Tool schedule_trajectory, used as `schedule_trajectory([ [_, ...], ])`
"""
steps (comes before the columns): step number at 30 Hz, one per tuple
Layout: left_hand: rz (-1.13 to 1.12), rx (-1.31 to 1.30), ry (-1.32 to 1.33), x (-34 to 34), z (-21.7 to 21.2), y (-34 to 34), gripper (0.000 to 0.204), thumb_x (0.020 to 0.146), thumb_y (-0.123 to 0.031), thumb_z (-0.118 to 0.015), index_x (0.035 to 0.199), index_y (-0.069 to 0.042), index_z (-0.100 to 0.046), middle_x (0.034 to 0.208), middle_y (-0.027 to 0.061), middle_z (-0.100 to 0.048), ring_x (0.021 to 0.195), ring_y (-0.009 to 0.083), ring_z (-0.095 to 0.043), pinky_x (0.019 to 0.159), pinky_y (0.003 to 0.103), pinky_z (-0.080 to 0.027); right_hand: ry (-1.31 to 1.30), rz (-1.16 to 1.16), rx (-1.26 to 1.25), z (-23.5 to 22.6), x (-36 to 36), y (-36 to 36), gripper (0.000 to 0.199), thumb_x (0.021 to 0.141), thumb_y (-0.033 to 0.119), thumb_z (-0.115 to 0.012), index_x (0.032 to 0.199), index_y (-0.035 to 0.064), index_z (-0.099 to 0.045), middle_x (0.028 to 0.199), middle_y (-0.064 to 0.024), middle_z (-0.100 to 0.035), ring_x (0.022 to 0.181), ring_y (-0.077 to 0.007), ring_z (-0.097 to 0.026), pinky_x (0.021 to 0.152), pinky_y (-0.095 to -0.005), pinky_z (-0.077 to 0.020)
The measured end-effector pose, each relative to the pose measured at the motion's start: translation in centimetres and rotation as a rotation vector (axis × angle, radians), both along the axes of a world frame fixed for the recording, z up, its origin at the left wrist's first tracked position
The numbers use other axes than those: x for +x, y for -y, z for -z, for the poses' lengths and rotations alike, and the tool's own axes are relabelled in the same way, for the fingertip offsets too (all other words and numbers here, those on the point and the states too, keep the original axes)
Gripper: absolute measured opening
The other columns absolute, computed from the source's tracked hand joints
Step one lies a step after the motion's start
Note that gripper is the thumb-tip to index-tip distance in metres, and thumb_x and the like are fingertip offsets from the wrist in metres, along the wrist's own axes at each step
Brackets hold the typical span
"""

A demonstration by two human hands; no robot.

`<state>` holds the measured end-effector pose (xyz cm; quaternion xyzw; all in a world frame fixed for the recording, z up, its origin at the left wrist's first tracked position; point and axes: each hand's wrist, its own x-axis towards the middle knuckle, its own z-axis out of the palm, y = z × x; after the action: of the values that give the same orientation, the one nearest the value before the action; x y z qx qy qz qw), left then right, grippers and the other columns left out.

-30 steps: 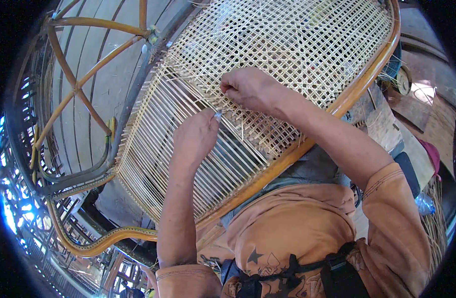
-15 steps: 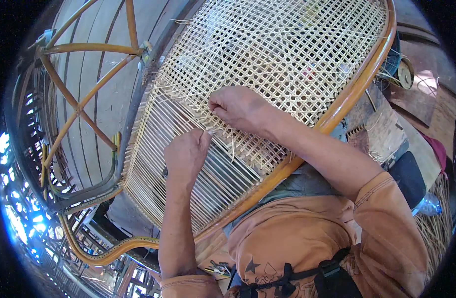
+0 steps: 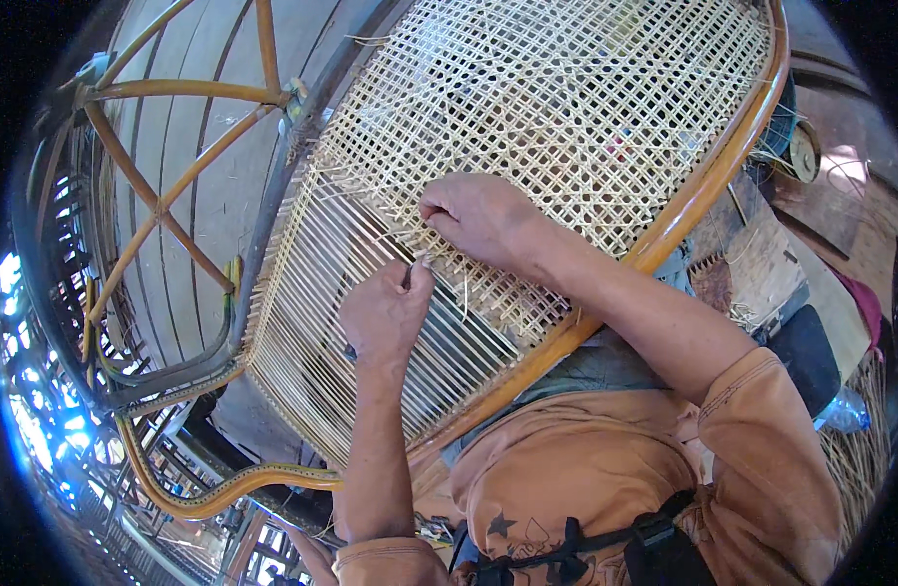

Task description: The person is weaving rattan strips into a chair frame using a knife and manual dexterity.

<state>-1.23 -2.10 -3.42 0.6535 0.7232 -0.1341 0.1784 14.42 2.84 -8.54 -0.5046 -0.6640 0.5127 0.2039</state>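
Since the earlier frame both hands have shifted a little toward the left along the weave, and the right hand, which lay farther up the panel, has come down closer to the left. The left hand (image 3: 385, 313) is curled into a loose fist, thumb and forefinger pinched on a thin tool (image 3: 408, 272) whose tip points up into the strands; a dark bit of its handle shows below the palm. The right hand (image 3: 473, 215) lies knuckles-up just beyond it, fingers pressed together and pinching a cane strand (image 3: 410, 237) at the edge of the finished weave. Both hands rest on the woven cane panel (image 3: 566, 107), where the open lattice on the far right gives way to plain parallel strands on the near left. The panel is stretched in a curved orange-brown rattan frame (image 3: 703, 186) that runs along its right side and lies across the person's lap. To the left, bent rattan rods (image 3: 156, 200) cross over a grey plank floor (image 3: 190, 146). At the far right lie a wooden board (image 3: 752, 269) and a plastic bottle (image 3: 845, 410).
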Motion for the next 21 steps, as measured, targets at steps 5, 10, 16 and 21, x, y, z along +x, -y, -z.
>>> schedule_trajectory([
  [5,-0.214,-0.065,-0.02,0.4,-0.3,0.5,0.041,0.08,-0.043,-0.051,0.07,-0.006,-0.065,0.067,0.0202,-0.061,0.065,0.0381,-0.06,0.063,0.047,-0.047,0.068,-0.155,-0.03,-0.9,0.1,-0.8,0.012,0.078,0.011,-0.057,0.086,0.0037,-0.061,0.084,-0.0165,-0.062,0.08,-0.034,-0.06,0.073,-0.0421,-0.0485],
  [10,-0.418,-0.031,0.019,-2.7,-1.3,0.6,0.045,0.083,-0.046,-0.05,0.079,-0.004,-0.066,0.072,0.0202,-0.062,0.068,0.0361,-0.061,0.064,0.044,-0.046,0.285,-0.33,0.014,-1.7,-0.5,-1.7,0.011,0.077,0.009,-0.058,0.085,0.0029,-0.061,0.084,-0.0169,-0.063,0.08,-0.0331,-0.062,0.072,-0.0423,-0.0487],
  [16,-0.457,0.071,0.374,-1.1,-2.0,1.9,0.031,0.087,-0.031,-0.058,0.081,-0.001,-0.058,0.066,0.0172,-0.058,0.061,0.0325,-0.058,0.061,0.041,-0.045,0.026,-0.194,-0.173,-1.7,1.1,-1.9,0.015,0.08,0.016,-0.062,0.088,0.0038,-0.063,0.08,-0.0126,-0.063,0.072,-0.0238,-0.061,0.069,-0.0344,-0.0488],
  [21,-0.585,0.065,0.53,0.2,-1.1,2.0,0.028,0.088,-0.028,-0.057,0.088,0.0,-0.056,0.068,0.0138,-0.06,0.059,0.0284,-0.058,0.059,0.041,-0.045,0.044,-0.169,0.144,-2.0,0.8,-0.1,0.013,0.083,0.014,-0.06,0.09,0.0033,-0.061,0.085,-0.0124,-0.063,0.076,-0.0257,-0.061,0.072,-0.035,-0.0487],
])
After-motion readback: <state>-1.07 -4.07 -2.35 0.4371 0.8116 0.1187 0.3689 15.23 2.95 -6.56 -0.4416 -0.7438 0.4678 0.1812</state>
